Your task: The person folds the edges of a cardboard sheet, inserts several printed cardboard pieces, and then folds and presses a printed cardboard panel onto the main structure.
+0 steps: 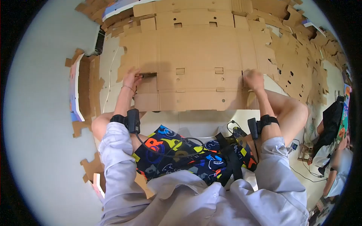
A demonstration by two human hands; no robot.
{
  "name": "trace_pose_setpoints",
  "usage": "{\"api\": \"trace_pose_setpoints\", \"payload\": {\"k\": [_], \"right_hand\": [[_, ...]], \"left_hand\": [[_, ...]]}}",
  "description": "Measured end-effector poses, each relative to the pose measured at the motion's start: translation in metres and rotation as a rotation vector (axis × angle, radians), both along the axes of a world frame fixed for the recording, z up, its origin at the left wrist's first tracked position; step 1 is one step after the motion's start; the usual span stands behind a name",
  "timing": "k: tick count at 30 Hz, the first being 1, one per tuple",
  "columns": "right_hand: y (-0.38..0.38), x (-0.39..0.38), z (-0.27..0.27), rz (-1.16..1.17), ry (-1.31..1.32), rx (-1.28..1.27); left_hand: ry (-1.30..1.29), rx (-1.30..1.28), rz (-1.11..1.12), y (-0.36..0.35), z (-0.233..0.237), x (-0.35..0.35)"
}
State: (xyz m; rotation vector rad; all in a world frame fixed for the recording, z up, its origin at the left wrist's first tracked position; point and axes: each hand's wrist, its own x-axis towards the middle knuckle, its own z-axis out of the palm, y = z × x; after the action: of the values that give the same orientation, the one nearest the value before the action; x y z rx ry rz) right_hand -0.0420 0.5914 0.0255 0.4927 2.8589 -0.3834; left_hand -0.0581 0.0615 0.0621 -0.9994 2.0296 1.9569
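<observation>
A large flat sheet of brown cardboard (200, 49), creased and cut with small slots and round holes, lies in front of me. At its left side my left hand (131, 80) grips the edge beside a dark open slot (149, 75), fingertips reaching toward the gap. My right hand (254, 80) is closed in a curled grip at the sheet's right side, next to a narrow slit. The fingers there are partly hidden, and the near edge of the sheet lies just in front of my lap.
More cut cardboard pieces (301, 64) are piled at the right and back. An open cardboard box (88, 83) stands at the left by the white wall. Black cables (177, 154) run from the devices strapped to my forearms. Another person (337, 169) is at the far right.
</observation>
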Motion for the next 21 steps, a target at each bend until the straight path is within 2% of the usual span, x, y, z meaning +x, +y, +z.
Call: {"api": "trace_pose_setpoints", "payload": {"k": [1, 4, 7, 10, 13, 16, 20, 21], "right_hand": [[0.002, 0.001, -0.005, 0.056, 0.002, 0.075], [-0.004, 0.012, -0.001, 0.066, -0.019, 0.066], [-0.004, 0.012, 0.0, 0.044, -0.037, 0.023], [-0.004, 0.014, 0.001, 0.098, -0.019, 0.077], [-0.014, 0.015, 0.015, 0.056, -0.063, 0.136], [-0.013, 0.014, 0.022, 0.084, -0.117, 0.122], [0.007, 0.01, -0.011, 0.233, -0.073, 0.115], [0.002, 0.01, -0.004, 0.258, -0.11, 0.149]], "left_hand": [[0.074, 0.055, 0.018, 0.001, -0.002, -0.003], [0.104, -0.675, -0.54, 0.01, -0.003, -0.01], [0.223, -1.435, -0.833, 0.047, -0.009, 0.001], [-0.012, -1.45, -0.784, 0.076, -0.004, -0.003], [-0.001, -1.632, -0.935, 0.068, -0.033, -0.021], [-0.047, -1.35, -0.973, 0.052, -0.047, -0.03], [-0.158, -1.185, -1.055, 0.044, -0.054, -0.043], [-0.153, -1.172, -1.059, 0.042, -0.059, -0.045]]}}
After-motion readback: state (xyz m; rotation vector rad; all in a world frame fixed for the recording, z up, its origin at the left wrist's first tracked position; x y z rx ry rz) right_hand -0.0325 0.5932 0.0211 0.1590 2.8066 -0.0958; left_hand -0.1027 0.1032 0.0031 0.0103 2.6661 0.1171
